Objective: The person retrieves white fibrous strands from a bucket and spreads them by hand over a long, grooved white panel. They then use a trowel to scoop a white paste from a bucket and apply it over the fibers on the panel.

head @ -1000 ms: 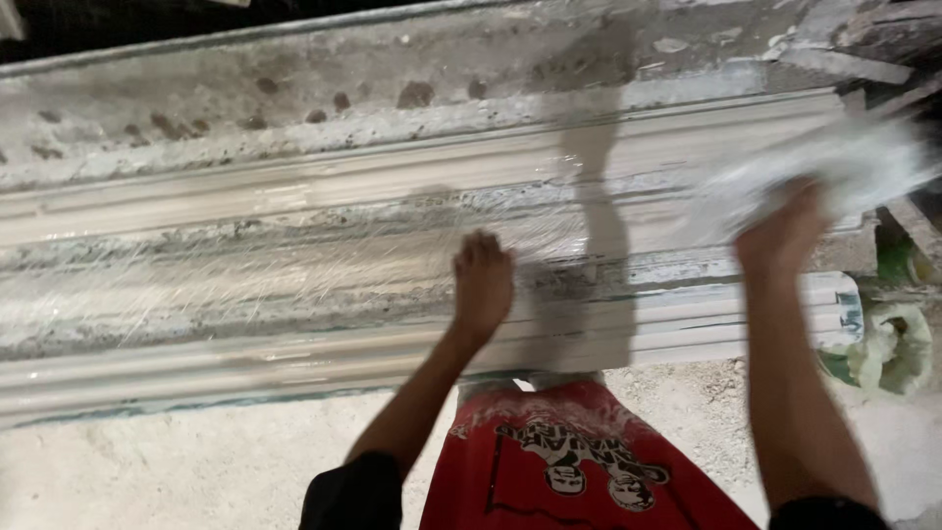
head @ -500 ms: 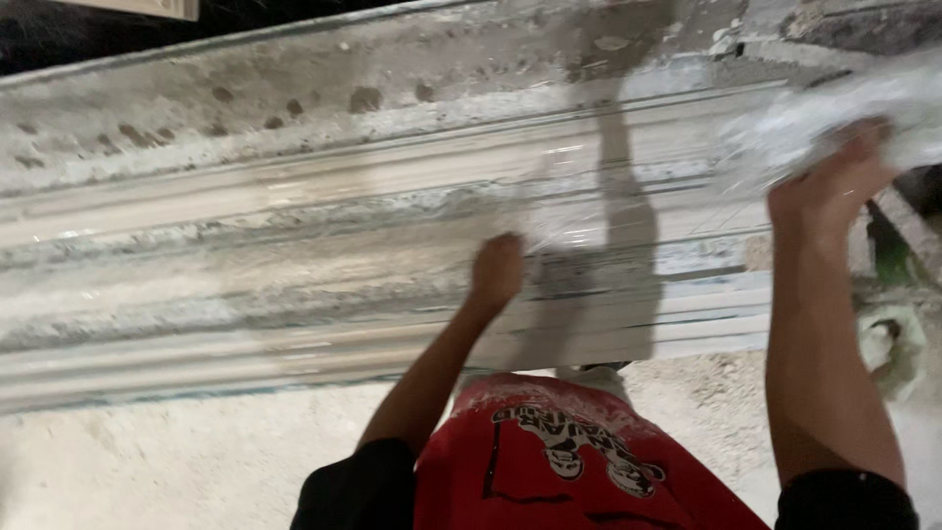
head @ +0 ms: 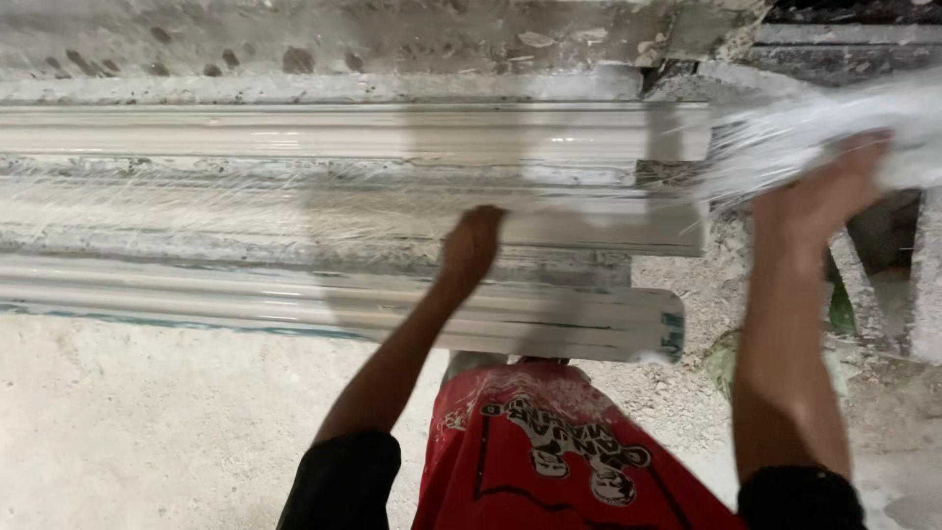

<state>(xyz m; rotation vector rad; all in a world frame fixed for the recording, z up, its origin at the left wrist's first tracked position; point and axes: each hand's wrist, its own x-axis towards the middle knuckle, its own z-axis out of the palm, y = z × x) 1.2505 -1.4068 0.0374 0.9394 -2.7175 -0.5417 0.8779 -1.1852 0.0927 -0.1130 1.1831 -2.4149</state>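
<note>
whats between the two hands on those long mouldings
In the head view, between the left hand and the right hand lie the cut ends of the long pale stone mouldings, with clear plastic film stretched across to the right hand.

clear plastic wrap point(head: 294, 211) around mouldings, teal-printed label point(head: 672, 334) at end

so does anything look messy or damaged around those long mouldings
Yes. The clear plastic wrap is bunched and stretched off the right end of the long pale mouldings, gripped by the right hand. The left hand rests on the stack. The mouldings' right ends are uneven, and the concrete ledge behind is pitted and stained.
</note>
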